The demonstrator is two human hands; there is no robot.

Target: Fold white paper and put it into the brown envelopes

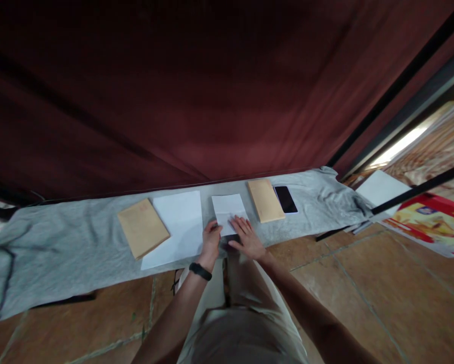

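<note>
A small folded sheet of white paper (pixel 227 205) lies on the grey cloth in front of me. My left hand (pixel 211 240), with a dark band on its wrist, has its fingers closed at the paper's lower left corner. My right hand (pixel 248 240) lies flat on the paper's lower right part, fingers spread. Left of it are larger white sheets (pixel 183 222), partly covered by a stack of brown envelopes (pixel 143 227). Another stack of brown envelopes (pixel 266 200) lies right of the folded paper, beside a phone (pixel 286 199) with a dark screen.
The grey cloth (pixel 67 242) covers a long, narrow bench against a dark red fabric wall (pixel 212 101). At the right stand black metal bars (pixel 412 194), a white board (pixel 382 189) and a red and yellow printed box (pixel 432 222). Below is a brown tiled floor (pixel 348 293).
</note>
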